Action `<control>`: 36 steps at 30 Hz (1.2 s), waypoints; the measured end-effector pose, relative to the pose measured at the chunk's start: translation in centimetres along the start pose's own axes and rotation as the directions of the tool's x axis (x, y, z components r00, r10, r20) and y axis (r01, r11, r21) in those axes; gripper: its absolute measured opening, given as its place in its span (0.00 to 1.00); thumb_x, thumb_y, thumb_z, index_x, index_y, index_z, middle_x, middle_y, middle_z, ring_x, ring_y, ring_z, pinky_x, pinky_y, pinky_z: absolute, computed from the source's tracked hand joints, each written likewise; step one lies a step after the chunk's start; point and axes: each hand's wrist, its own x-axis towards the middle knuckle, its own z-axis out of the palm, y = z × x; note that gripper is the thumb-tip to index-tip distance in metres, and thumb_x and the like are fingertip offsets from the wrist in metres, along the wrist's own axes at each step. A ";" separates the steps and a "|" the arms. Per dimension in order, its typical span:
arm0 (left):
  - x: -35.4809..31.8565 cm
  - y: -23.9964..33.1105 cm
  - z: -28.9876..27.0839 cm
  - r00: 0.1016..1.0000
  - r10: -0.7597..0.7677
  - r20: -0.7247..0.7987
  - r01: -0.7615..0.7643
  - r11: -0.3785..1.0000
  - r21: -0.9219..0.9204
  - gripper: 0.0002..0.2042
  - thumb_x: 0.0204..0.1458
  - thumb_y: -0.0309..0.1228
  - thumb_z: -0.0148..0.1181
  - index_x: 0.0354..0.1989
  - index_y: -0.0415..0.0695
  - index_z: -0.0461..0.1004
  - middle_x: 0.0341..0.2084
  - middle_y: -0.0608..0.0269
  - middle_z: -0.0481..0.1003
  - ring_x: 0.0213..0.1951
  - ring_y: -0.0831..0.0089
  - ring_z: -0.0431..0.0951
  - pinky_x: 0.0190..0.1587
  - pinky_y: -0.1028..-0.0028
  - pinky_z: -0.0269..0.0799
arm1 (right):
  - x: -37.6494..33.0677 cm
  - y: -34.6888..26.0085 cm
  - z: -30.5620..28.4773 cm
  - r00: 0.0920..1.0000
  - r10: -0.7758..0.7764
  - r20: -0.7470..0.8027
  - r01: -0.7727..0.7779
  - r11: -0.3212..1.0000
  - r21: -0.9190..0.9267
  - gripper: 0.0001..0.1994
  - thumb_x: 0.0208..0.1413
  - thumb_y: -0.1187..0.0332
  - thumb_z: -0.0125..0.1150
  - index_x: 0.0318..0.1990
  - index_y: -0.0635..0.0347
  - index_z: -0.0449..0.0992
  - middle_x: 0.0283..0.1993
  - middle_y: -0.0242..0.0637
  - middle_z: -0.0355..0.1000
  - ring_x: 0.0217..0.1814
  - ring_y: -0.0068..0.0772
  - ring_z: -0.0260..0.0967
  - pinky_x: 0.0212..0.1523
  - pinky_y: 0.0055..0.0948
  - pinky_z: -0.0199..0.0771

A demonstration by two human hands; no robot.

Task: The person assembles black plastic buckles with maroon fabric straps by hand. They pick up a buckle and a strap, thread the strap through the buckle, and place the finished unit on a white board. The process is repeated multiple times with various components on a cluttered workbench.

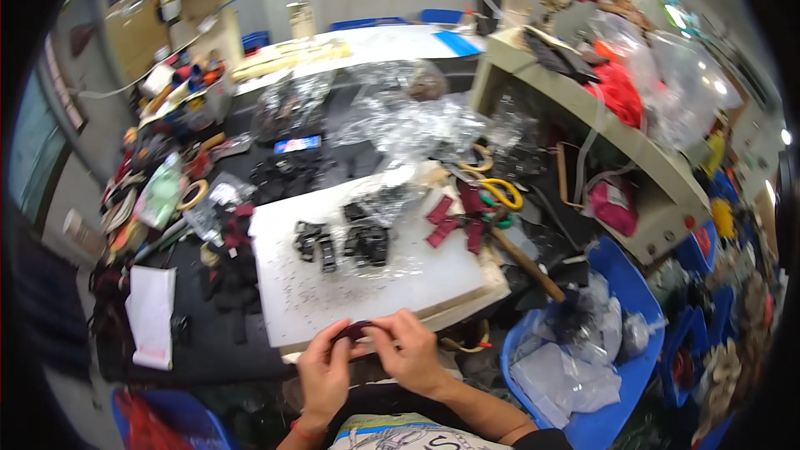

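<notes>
Between the fingertips of both hands is a short dark maroon strap piece (353,331), bent into a curve. My left hand (323,375) pinches its left end, and my right hand (410,357) grips the right end. Both hands are at the near edge of a thick white board (287,304). On the board lie a small group of black plastic buckles (313,243) and a denser pile of black buckles (367,243), partly under clear plastic film (396,196). Several maroon strap pieces (443,229) rest at the board's right side. Small dark specks dot its left part.
Right of the board lie a wooden-handled hammer (529,265) and yellow-handled scissors (504,193). A blue bin (637,367) with plastic bags stands at the lower right. White paper (152,317) and clutter lie left. Crumpled clear bags (408,121) cover the far table.
</notes>
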 end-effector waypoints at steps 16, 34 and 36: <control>10.8 -0.8 -2.7 0.790 0.576 0.209 -0.468 0.346 0.813 0.12 0.43 0.24 0.64 0.38 0.44 0.77 0.41 0.61 0.73 0.39 0.60 0.71 0.40 0.67 0.70 | 10.4 7.1 -5.2 0.964 -0.003 -0.265 -0.121 0.884 -0.451 0.12 0.50 0.74 0.61 0.44 0.64 0.73 0.34 0.37 0.68 0.27 0.26 0.63 0.28 0.25 0.65; 7.8 -1.9 -6.8 0.821 0.570 0.042 -0.420 0.551 0.722 0.09 0.42 0.16 0.59 0.33 0.38 0.75 0.37 0.57 0.76 0.38 0.60 0.77 0.41 0.70 0.74 | 8.7 3.1 8.4 0.906 -0.139 0.399 0.296 0.883 -0.364 0.16 0.48 0.75 0.62 0.46 0.65 0.72 0.39 0.45 0.67 0.39 0.45 0.67 0.38 0.36 0.69; 7.4 -1.9 -7.2 0.789 0.613 0.023 -0.450 0.552 0.702 0.09 0.41 0.15 0.59 0.33 0.38 0.75 0.38 0.56 0.76 0.39 0.60 0.77 0.41 0.70 0.74 | 8.6 3.5 8.6 0.911 -0.180 0.371 0.306 0.898 -0.315 0.14 0.48 0.74 0.62 0.45 0.65 0.72 0.38 0.44 0.68 0.40 0.45 0.67 0.37 0.36 0.70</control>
